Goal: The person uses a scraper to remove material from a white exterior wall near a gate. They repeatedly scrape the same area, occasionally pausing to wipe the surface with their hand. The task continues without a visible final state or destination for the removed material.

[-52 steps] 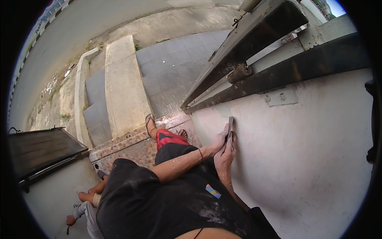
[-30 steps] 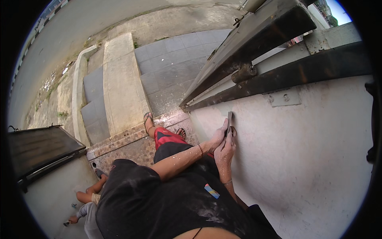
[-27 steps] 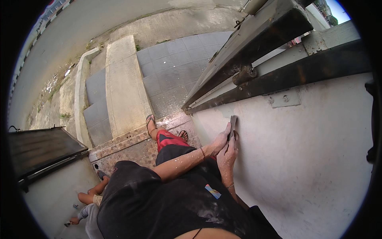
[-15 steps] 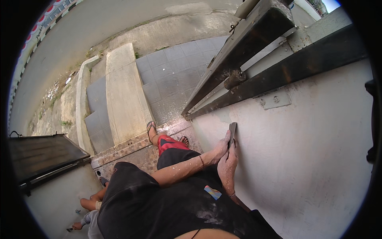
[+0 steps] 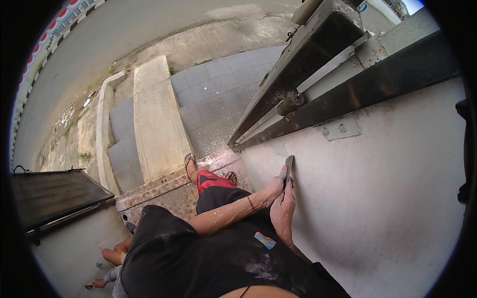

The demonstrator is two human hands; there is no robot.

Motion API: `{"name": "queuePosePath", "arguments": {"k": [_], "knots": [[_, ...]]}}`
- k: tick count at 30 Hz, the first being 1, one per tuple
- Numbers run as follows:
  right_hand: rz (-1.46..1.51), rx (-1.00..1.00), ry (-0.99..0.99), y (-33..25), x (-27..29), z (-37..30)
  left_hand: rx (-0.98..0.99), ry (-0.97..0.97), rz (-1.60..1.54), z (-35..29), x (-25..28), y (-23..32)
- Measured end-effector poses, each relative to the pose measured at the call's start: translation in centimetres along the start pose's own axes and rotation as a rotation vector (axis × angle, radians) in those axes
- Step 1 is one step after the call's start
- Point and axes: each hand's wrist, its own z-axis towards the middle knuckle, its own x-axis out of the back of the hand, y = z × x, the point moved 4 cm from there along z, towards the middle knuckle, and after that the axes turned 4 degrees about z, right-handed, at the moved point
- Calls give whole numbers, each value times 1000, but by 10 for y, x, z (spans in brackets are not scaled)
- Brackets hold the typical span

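Both my hands are together close to the whitish wall (image 5: 357,198) on the right. My left hand (image 5: 274,189) reaches across my body, its fingers pressed against a dark flat-bladed putty knife (image 5: 289,166). Just below it, my right hand (image 5: 283,208) is closed around the lower part of the same tool. The blade points away from me, beside the wall; whether it touches the surface I cannot tell. The handle is hidden by my fingers. White specks and dust cover my hands and forearms.
A dark metal gate frame (image 5: 303,74) juts out above the wall, with a metal plate (image 5: 343,129) below it. Another metal panel (image 5: 59,198) stands at left. A co-worker's hand (image 5: 99,283) holds a small tool at lower left. Beyond my feet lie a tiled step and concrete ramp (image 5: 156,119).
My hands and the putty knife have shifted very slightly toward me, the grip unchanged. The co-worker's hand at lower left has moved a little to the right.
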Motion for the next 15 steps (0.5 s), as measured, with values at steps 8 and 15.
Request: {"name": "queuePosePath", "arguments": {"k": [8,15], "knots": [[52,34,24,-6,-3,-2,-50,26,16,-8,-1,8],[18,32,8,-12,-4,0,-17,43,-25,-7,-1,12]]}}
